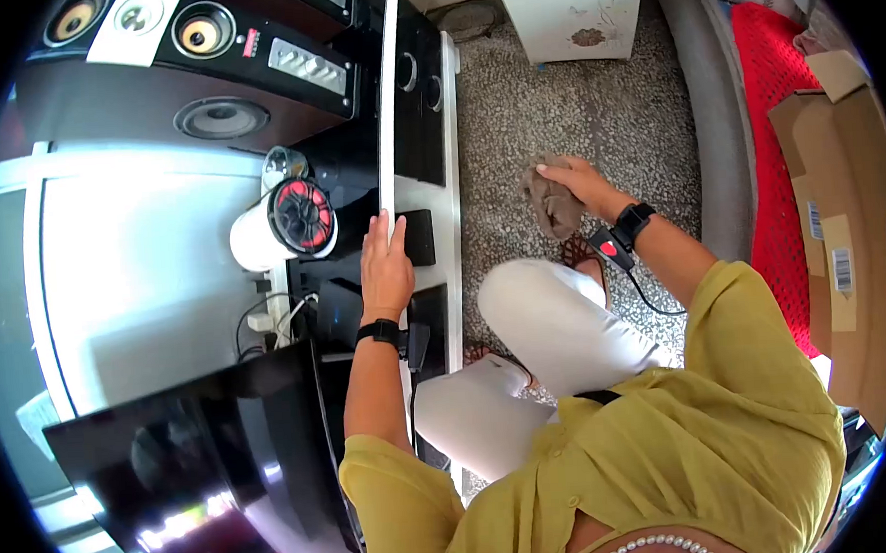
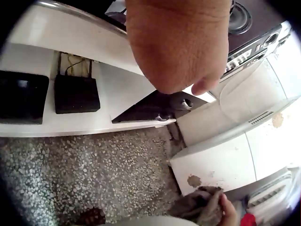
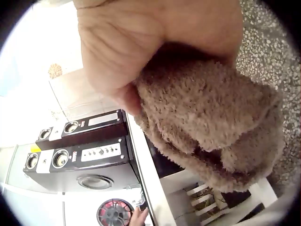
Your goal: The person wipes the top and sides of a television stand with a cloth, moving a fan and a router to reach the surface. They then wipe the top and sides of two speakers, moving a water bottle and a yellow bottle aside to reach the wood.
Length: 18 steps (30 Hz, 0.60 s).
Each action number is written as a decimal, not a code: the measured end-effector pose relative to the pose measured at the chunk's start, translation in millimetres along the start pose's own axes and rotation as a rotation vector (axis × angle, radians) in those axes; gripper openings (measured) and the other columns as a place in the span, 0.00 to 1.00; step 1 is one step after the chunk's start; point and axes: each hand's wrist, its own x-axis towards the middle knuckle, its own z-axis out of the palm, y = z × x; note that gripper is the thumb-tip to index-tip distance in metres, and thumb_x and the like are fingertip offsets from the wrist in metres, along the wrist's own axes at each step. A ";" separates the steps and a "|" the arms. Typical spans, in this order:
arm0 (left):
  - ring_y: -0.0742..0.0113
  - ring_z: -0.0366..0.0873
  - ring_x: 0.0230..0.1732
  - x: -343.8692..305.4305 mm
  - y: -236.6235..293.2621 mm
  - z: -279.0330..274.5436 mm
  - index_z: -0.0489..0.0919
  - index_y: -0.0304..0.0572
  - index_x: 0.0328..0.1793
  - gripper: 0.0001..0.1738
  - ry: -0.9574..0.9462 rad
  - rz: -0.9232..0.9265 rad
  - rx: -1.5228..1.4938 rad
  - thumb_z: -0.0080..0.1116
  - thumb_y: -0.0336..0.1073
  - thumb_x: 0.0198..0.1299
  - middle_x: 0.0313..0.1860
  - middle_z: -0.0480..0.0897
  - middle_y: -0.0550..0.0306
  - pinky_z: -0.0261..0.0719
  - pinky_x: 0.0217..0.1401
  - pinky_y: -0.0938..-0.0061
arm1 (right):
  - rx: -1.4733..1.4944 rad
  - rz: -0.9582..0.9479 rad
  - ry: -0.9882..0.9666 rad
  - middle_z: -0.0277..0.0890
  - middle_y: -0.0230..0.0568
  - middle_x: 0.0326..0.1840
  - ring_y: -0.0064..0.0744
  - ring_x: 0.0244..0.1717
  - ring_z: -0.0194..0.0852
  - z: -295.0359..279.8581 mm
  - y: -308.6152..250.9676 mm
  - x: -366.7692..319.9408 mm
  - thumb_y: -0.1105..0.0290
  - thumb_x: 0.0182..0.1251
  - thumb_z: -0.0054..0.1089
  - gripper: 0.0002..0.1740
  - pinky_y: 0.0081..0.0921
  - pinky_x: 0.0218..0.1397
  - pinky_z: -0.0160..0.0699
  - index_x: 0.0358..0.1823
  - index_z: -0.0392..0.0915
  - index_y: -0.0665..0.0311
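Brown cloth [image 1: 554, 207] in curled right fingers [image 1: 576, 163]

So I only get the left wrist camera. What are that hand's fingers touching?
Observer: The left hand has its fingers on the cabinet's white edge.
Operator: Ooh, is anything near the fingertips?
Observer: Yes, a white drum-shaped thing with a red and black round end.
Operator: I can only see a bit of the rag. Is it fuzzy?
Observer: Yes, the brown rag in the right hand looks fuzzy up close.
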 end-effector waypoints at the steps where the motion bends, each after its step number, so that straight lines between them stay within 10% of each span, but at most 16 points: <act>1: 0.40 0.57 0.76 6.3 -7.4 7.7 0.66 0.34 0.71 0.30 -0.016 -0.030 0.006 0.48 0.22 0.59 0.75 0.61 0.38 0.55 0.78 0.53 | 0.028 0.058 -0.011 0.81 0.39 0.48 0.33 0.48 0.80 -1.0 -3.9 7.8 0.57 0.68 0.62 0.22 0.31 0.51 0.81 0.56 0.76 0.65; 10: 0.45 0.58 0.77 10.1 -29.9 32.0 0.63 0.33 0.74 0.30 0.074 -0.151 -0.200 0.48 0.28 0.64 0.75 0.63 0.40 0.52 0.79 0.52 | 0.372 -0.161 -0.275 0.77 0.40 0.55 0.33 0.54 0.77 77.4 44.9 153.4 0.62 0.67 0.59 0.26 0.31 0.63 0.73 0.62 0.70 0.68; 18: 0.42 0.58 0.76 10.5 -31.7 30.7 0.66 0.32 0.71 0.27 0.039 -0.159 -0.226 0.48 0.31 0.66 0.74 0.64 0.38 0.52 0.78 0.50 | -0.247 -0.691 0.068 0.48 0.64 0.78 0.54 0.79 0.47 202.0 80.6 228.1 0.57 0.76 0.46 0.35 0.33 0.79 0.48 0.73 0.53 0.76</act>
